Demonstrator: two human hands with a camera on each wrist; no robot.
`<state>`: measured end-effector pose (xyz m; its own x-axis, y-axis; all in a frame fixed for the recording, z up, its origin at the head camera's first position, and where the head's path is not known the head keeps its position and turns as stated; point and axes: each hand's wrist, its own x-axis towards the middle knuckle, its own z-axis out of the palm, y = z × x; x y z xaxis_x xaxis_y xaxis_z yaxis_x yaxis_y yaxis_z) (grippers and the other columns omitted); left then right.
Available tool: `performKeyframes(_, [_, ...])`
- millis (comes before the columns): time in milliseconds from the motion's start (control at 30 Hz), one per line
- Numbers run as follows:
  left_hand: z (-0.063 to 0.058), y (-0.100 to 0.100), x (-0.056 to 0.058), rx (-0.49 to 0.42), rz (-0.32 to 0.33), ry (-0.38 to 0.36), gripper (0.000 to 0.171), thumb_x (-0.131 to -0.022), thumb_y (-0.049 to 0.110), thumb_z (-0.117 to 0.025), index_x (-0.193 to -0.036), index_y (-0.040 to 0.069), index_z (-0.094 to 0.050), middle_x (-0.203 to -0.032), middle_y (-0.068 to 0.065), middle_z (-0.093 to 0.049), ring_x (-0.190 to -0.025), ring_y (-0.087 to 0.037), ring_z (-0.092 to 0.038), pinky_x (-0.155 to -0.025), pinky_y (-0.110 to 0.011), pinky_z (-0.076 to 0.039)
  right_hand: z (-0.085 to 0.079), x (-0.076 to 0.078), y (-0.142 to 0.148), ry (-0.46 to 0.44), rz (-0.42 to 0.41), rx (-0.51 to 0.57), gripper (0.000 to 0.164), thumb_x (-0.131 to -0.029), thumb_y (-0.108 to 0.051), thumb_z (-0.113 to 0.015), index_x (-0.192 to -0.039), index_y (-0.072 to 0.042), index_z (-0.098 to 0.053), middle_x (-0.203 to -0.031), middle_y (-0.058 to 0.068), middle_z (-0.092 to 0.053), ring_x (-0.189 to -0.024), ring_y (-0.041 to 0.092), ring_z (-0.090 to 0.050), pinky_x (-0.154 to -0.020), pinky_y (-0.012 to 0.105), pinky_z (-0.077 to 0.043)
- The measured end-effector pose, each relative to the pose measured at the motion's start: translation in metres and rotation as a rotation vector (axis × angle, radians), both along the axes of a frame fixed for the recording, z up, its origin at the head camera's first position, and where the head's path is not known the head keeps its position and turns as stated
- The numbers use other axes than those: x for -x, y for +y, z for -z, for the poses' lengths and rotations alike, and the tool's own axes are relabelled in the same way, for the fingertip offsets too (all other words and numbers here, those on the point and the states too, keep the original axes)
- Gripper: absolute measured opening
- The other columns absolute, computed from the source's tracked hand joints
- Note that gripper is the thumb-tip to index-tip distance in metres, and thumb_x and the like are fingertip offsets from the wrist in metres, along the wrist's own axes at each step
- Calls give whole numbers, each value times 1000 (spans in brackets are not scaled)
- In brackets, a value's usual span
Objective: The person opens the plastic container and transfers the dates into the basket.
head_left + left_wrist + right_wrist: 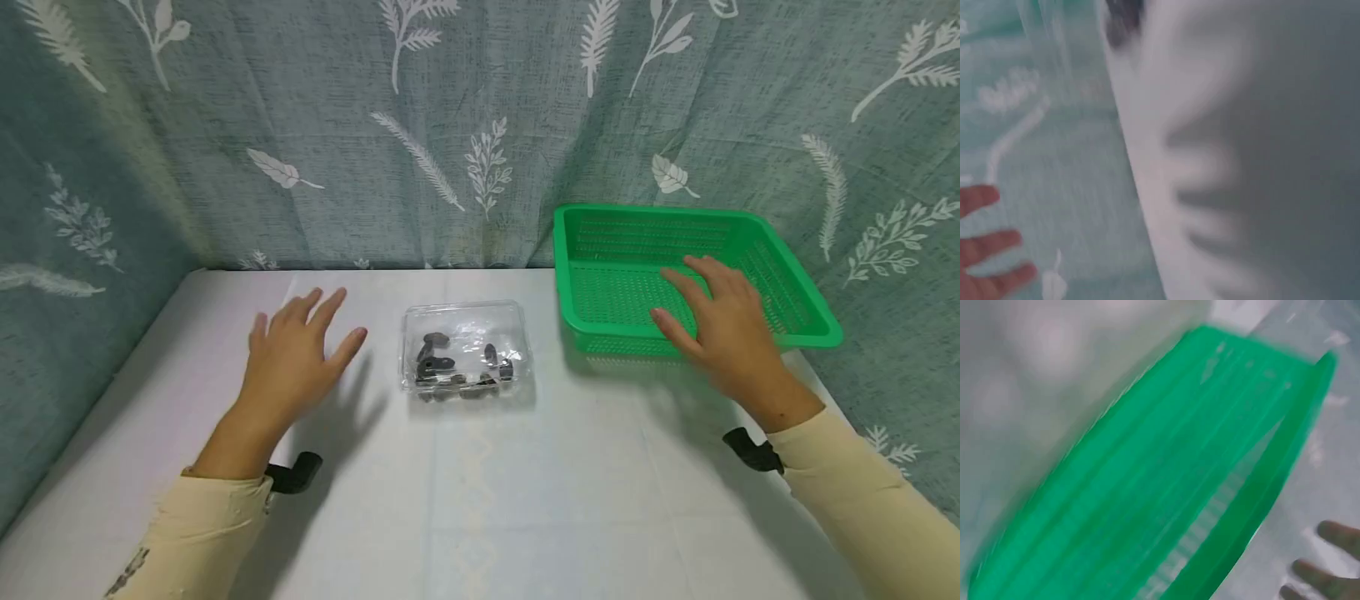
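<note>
A clear plastic clamshell box (467,346) sits mid-table, with several small dark oval pieces (435,364) inside; their kind is not plain. My left hand (294,358) hovers left of the box, fingers spread, holding nothing. Over the near side of a green plastic basket (592,337) my right hand (723,329) is held with fingers apart, also holding nothing. In the left wrist view some fingers (991,247) show at the lower left edge. The right wrist view is blurred, with the basket (1147,456) across it and fingertips (1316,575) at the lower right.
A white cloth (480,500) covers the table. Behind it and along the left hangs a grey-green curtain (330,125) with white leaf prints. Each wrist bears a black camera mount, the left one (296,473) and the right one (752,452).
</note>
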<state>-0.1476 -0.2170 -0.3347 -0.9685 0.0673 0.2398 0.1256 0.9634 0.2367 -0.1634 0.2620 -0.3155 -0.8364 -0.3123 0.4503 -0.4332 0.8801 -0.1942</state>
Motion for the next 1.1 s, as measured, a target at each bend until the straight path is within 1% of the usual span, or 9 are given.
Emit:
performKeyframes(67, [8, 13, -6, -50, 72, 125, 46, -98, 38, -60, -134, 9, -58, -138, -21, -57, -128, -45, -51, -104, -69, -35, 6, -5, -21, 133, -111, 106, 37, -96, -21, -64, -128, -2, -63, -133, 25, -56, -125, 45, -48, -104, 62, -38])
performKeyframes(133, [18, 23, -10, -67, 151, 225, 29, -94, 27, -67, -113, 5, -65, -119, -17, -67, -112, -41, -62, -92, -62, -46, 12, -11, -46, 208, -200, 225, 23, -91, -8, -67, -112, 1, -70, -111, 19, -66, -106, 36, -59, -90, 50, -48])
performKeyframes(233, [32, 36, -13, -47, 252, 269, 15, -90, 21, -70, -94, 8, -63, -108, -13, -70, -102, -36, -67, -85, -57, -50, 22, -21, -86, 180, -297, 383, 10, -89, -1, -65, -96, 1, -73, -84, 9, -68, -77, 18, -61, -68, 30, -52])
performKeyframes(367, [43, 43, -13, -3, 346, 268, 13, -88, 21, -71, -83, 12, -63, -114, -12, -70, -104, -34, -67, -83, -55, -52, 31, -33, -136, -25, -398, 544, 10, -92, -1, -64, -86, -3, -72, -69, 0, -61, -60, 4, -50, -52, 17, -46])
performKeyframes(533, [45, 42, -17, 2, 383, 272, 11, -84, 22, -73, -80, 15, -66, -119, -13, -69, -110, -32, -67, -83, -52, -52, 37, -42, -180, -424, -471, 739, 18, -98, -7, -59, -85, -5, -71, -66, 6, -60, -54, 5, -51, -47, 23, -47])
performKeyframes(600, [43, 40, -19, 2, 394, 267, 11, -83, 22, -75, -80, 16, -66, -120, -12, -69, -112, -31, -66, -85, -52, -52, 40, -43, -191, -544, -486, 785, 21, -101, -10, -57, -87, -3, -71, -67, 11, -61, -52, 7, -53, -47, 24, -49])
performKeyframes(800, [39, 36, -18, 18, 449, 253, 19, -79, 19, -82, -82, 16, -64, -128, -12, -65, -121, -31, -62, -90, -53, -52, 50, -45, -204, -742, -535, 786, 24, -102, -9, -51, -95, 1, -71, -72, 15, -62, -51, 10, -54, -47, 22, -47])
performKeyframes(967, [39, 35, -17, -14, 512, 251, 22, -78, 14, -85, -80, 14, -63, -133, -12, -65, -126, -32, -60, -96, -52, -53, 62, -46, -207, -940, -540, 815, 26, -103, -11, -50, -101, 7, -69, -73, 16, -62, -51, 11, -54, -43, 21, -45])
performKeyframes(1100, [39, 35, -17, -45, 518, 204, 22, -80, 13, -83, -81, 14, -61, -137, -12, -63, -131, -32, -57, -102, -52, -50, 70, -43, -209, -1055, -530, 839, 28, -104, -14, -50, -106, 7, -68, -73, 11, -63, -50, 11, -55, -42, 22, -45])
